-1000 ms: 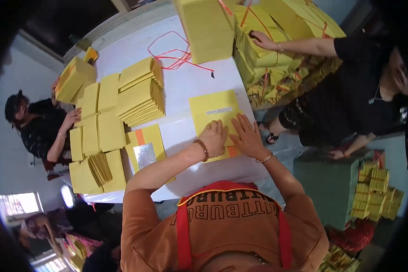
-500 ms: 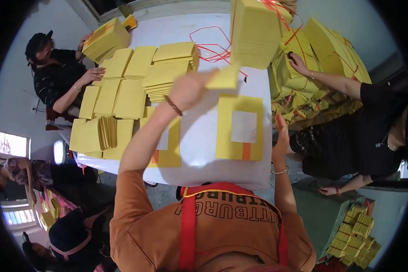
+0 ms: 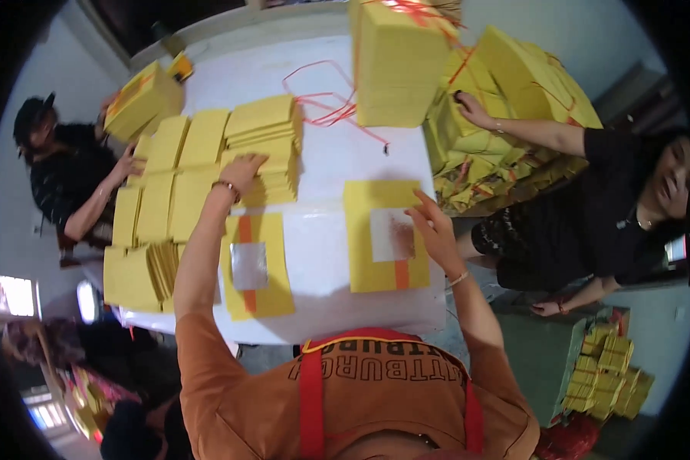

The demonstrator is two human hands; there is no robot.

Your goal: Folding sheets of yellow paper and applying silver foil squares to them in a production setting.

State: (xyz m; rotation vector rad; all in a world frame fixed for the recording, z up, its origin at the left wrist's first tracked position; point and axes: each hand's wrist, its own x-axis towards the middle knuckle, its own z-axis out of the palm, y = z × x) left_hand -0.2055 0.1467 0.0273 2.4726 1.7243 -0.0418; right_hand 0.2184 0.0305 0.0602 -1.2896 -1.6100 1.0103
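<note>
My left hand (image 3: 241, 175) lies on top of a stack of folded yellow paper (image 3: 272, 182), its fingers stretched over the upper sheets. At the right, my right hand (image 3: 435, 228) hovers over or touches the edge of a yellow sheet (image 3: 362, 261) with a silver square (image 3: 387, 239) and an orange stripe; its fingers are apart and hold nothing. Under my left forearm's inner side is another yellow sheet (image 3: 277, 299) with a silver square (image 3: 249, 266). It lies apart from the first, on the white tabletop (image 3: 322, 291).
Rows of yellow paper stacks (image 3: 157, 195) cover the table's left side, where a co-worker in a black cap (image 3: 34, 115) reaches in. A tall yellow block (image 3: 399, 77) and loose red strapping (image 3: 326, 107) are at the back. Another co-worker's hand (image 3: 475, 111) touches tied bundles (image 3: 479, 84) at right.
My left hand has let go of the yellow paper it held over the table and moved left onto a stack. My right hand has come in over the right sheet. The view has shifted.
</note>
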